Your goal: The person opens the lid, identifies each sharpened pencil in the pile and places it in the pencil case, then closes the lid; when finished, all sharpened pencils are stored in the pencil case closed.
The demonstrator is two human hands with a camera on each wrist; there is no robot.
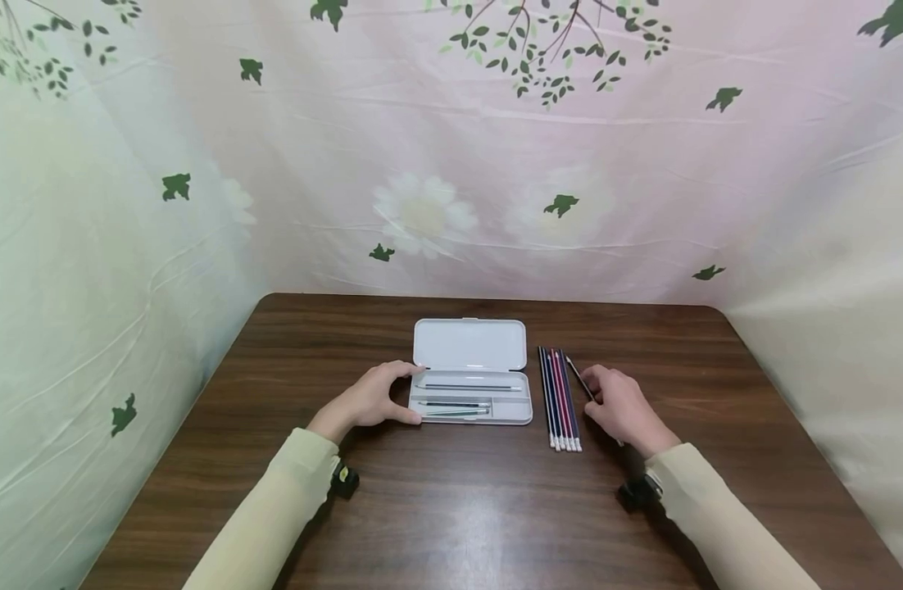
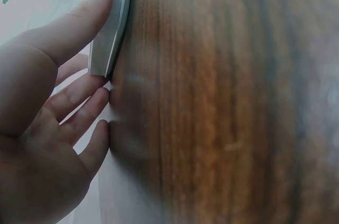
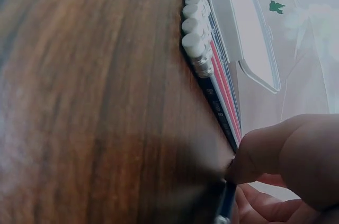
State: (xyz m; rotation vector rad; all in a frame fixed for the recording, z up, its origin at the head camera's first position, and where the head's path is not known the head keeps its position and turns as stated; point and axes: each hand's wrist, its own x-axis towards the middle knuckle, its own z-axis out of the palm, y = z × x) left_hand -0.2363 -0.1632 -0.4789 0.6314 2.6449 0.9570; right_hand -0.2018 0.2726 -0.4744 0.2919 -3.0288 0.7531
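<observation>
A white pencil case [image 1: 469, 344] lies on the table with its lid turned back. Inside it are several thin pencils or pens [image 1: 459, 403]. My left hand [image 1: 374, 395] holds the case by its left end, thumb at the front corner and fingers at the back corner. In the left wrist view, the thumb [image 2: 87, 20] lies along the case edge [image 2: 114, 28]. To the right of the case lies a row of pencils [image 1: 560, 399], white erasers [image 3: 195, 45] toward me. My right hand [image 1: 623, 407] pinches a dark pencil [image 1: 580, 378] just right of that row.
The brown wooden table [image 1: 474, 508] reflects light near its front. A patterned cloth [image 1: 422, 147] hangs behind the table and along both sides. Both wrists carry small black cameras [image 1: 343, 479].
</observation>
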